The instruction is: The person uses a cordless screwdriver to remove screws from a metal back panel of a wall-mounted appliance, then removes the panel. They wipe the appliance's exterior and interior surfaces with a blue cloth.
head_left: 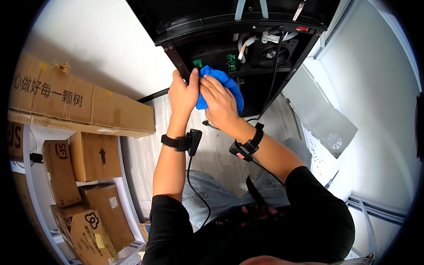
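Observation:
A tall black machine cabinet (176, 22) stands ahead of me with its lower compartment exposed. Inside are small green circuit boards (231, 62), a black fan (270, 54) and white tubes (245, 47). My left hand (183, 93) is closed around the left frame post (178, 60) of the cabinet, thumb toward the inside. Just to its right, my right hand (219, 100) presses a bunched blue cloth (237, 90) near that post. The cloth and hand hide what lies behind them. Each wrist carries a black strapped device (194, 142) with a cable.
Cardboard boxes (99, 152) fill a white shelf at the left, below a long carton (75, 99). A grey vented panel (320, 110) leans at the right, with a screwdriver (332, 179) nearby. A black cord (276, 75) hangs down the cabinet, and a plug (206, 123) lies near the floor.

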`<state>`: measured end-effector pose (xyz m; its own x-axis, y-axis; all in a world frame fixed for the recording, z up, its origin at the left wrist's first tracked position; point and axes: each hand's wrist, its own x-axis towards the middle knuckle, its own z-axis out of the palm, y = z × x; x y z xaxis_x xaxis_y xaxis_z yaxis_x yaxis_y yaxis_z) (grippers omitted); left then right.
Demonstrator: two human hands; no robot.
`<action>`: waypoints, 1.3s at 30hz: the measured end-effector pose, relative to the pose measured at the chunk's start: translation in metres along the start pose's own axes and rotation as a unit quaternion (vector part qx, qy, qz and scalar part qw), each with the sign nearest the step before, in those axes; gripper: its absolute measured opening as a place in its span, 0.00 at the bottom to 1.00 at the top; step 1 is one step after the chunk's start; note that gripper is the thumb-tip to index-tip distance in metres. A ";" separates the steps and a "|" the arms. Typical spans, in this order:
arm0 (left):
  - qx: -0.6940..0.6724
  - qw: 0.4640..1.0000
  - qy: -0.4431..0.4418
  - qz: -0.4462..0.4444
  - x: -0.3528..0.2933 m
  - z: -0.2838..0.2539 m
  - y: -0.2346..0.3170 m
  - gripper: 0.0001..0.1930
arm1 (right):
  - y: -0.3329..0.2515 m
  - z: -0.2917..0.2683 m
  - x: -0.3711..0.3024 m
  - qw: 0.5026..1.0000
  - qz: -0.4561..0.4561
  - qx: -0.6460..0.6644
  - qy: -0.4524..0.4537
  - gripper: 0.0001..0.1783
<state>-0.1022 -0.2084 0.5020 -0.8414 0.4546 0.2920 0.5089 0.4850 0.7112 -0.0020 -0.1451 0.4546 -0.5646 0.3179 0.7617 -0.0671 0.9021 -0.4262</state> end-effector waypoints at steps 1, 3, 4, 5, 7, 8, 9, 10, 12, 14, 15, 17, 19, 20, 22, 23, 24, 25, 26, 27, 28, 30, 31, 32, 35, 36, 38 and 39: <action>0.039 0.999 0.012 0.007 0.000 0.000 0.001 0.21 | 0.001 -0.003 0.001 1.000 -0.004 -0.005 -0.008 0.21; 0.055 0.998 0.018 0.023 0.001 0.001 0.001 0.19 | 0.006 -0.010 0.001 1.000 -0.010 -0.015 -0.024 0.21; 0.072 0.997 0.023 0.027 0.002 0.004 -0.001 0.18 | 0.009 -0.012 -0.001 1.000 -0.010 -0.012 -0.022 0.21; 0.090 0.995 0.027 0.032 0.003 0.005 -0.003 0.18 | 0.012 -0.015 -0.004 1.000 -0.010 -0.008 -0.020 0.21; 0.084 0.995 0.022 0.042 0.005 0.006 -0.005 0.19 | 0.019 -0.021 -0.008 1.000 -0.001 -0.011 -0.009 0.21; 0.081 0.995 0.019 0.047 0.006 0.006 -0.005 0.19 | 0.022 -0.026 -0.008 1.000 0.009 -0.017 0.000 0.21; 0.078 0.996 0.016 0.050 0.006 0.006 -0.005 0.19 | 0.025 -0.031 -0.009 1.000 0.018 -0.024 0.008 0.21; 0.076 0.996 0.016 0.053 0.006 0.007 -0.004 0.19 | 0.028 -0.036 -0.010 0.999 0.026 -0.025 0.016 0.22; 0.071 0.996 0.018 0.058 0.006 0.006 -0.003 0.19 | 0.035 -0.042 -0.010 0.999 0.034 -0.036 0.023 0.23; 0.078 0.995 0.020 0.057 0.004 0.008 -0.010 0.18 | 0.042 -0.050 -0.017 0.997 0.045 -0.052 0.022 0.24; 0.081 0.995 0.027 0.058 0.005 0.006 -0.013 0.18 | 0.044 -0.055 -0.018 0.997 0.039 -0.059 0.024 0.25; 0.077 0.995 0.022 0.066 0.005 0.001 -0.009 0.17 | 0.052 -0.059 -0.020 0.995 0.057 -0.065 0.038 0.25; 0.067 0.995 0.009 0.071 0.005 0.003 -0.004 0.15 | 0.053 -0.053 -0.022 0.994 0.051 -0.076 0.061 0.25; 0.067 0.995 0.008 0.073 0.005 0.005 -0.006 0.15 | 0.052 -0.051 -0.021 0.993 0.048 -0.081 0.072 0.25; 0.068 0.995 0.006 0.077 0.006 0.005 -0.009 0.16 | 0.038 -0.040 -0.018 0.995 0.044 -0.060 0.070 0.25; 0.068 0.994 0.003 0.080 0.007 0.005 -0.009 0.16 | 0.033 -0.035 -0.016 0.995 0.043 -0.050 0.070 0.26; 0.069 0.994 0.000 0.081 0.006 0.004 -0.010 0.16 | 0.031 -0.033 -0.013 0.995 0.042 -0.051 0.072 0.27; 0.067 0.995 -0.008 0.077 0.006 0.003 -0.010 0.17 | 0.030 -0.032 -0.013 0.997 0.036 -0.037 0.064 0.26; 0.065 0.995 -0.016 0.073 0.006 0.001 -0.009 0.17 | 0.030 -0.033 -0.014 0.998 0.030 -0.023 0.055 0.26; 0.061 0.995 -0.023 0.071 0.007 0.000 -0.008 0.17 | 0.030 -0.034 -0.013 0.999 0.022 -0.011 0.048 0.25; 0.067 0.995 -0.028 0.069 0.007 -0.001 -0.009 0.18 | 0.026 -0.034 -0.013 0.998 0.010 0.002 0.062 0.25; 0.058 0.995 -0.048 0.062 0.007 -0.004 -0.010 0.18 | 0.011 -0.036 -0.013 0.996 -0.014 0.027 0.089 0.23; 0.053 0.995 -0.058 0.058 0.007 -0.005 -0.010 0.18 | 0.008 -0.039 -0.007 0.994 -0.031 0.024 0.101 0.23; 0.059 0.994 -0.061 0.069 0.008 -0.008 -0.010 0.19 | 0.004 -0.044 0.001 0.992 -0.047 0.021 0.113 0.22; 0.058 0.992 -0.072 0.081 0.009 -0.009 -0.011 0.19 | 0.005 -0.044 0.022 0.989 -0.089 -0.010 0.116 0.23; 0.060 0.992 -0.068 0.083 0.009 -0.007 -0.012 0.19 | 0.011 -0.039 0.028 0.991 -0.088 -0.016 0.104 0.23; 0.064 0.992 -0.060 0.086 0.011 -0.003 -0.016 0.20 | 0.014 -0.033 0.029 0.996 -0.061 -0.025 0.060 0.26; 0.070 0.992 -0.062 0.085 0.011 -0.003 -0.015 0.20 | 0.015 -0.029 0.028 0.996 -0.059 -0.029 0.056 0.26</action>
<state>-0.1201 -0.2125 0.4960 -0.7166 0.6236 0.3124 0.6693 0.4886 0.5598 0.0053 -0.1141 0.4838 -0.4595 0.2361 0.8562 -0.0776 0.9497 -0.3035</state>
